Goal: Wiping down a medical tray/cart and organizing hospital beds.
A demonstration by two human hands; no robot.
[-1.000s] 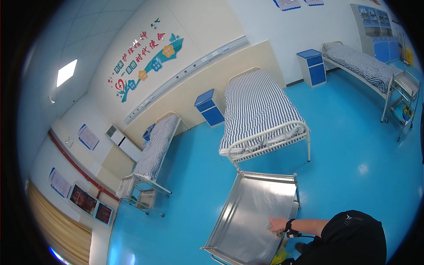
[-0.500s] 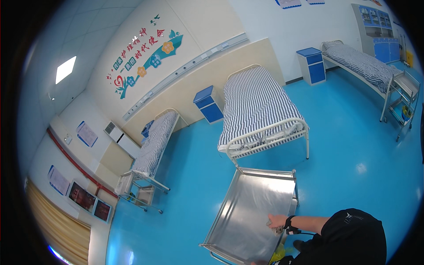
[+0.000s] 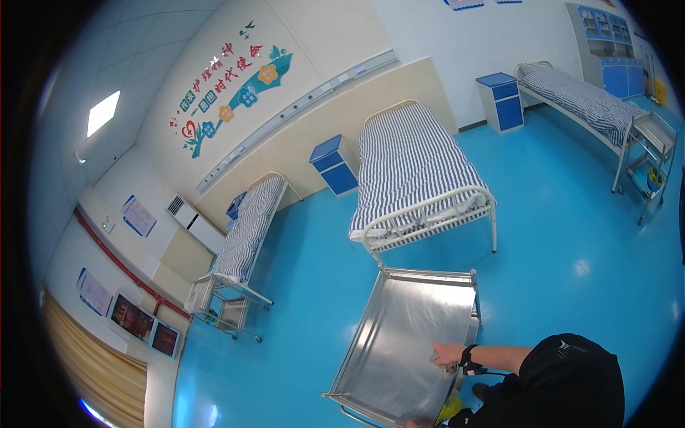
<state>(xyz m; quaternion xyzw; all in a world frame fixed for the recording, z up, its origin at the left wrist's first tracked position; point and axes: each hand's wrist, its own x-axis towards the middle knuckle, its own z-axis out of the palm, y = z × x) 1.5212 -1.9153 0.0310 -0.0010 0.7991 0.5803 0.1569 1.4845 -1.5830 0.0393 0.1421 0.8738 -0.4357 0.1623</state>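
- A greyish cloth (image 3: 450,369) is gripped by the right hand (image 3: 447,352), on the right side of the metal cart's (image 3: 407,314) top.
- The left hand (image 3: 413,424) is barely shown at the lower edge; how its fingers are set cannot be told.
- Beyond the cart, a bed (image 3: 421,164) is covered with striped sheets.

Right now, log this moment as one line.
Right hand: holding cloth against cart top | left hand: mostly out of view | bed: beyond cart
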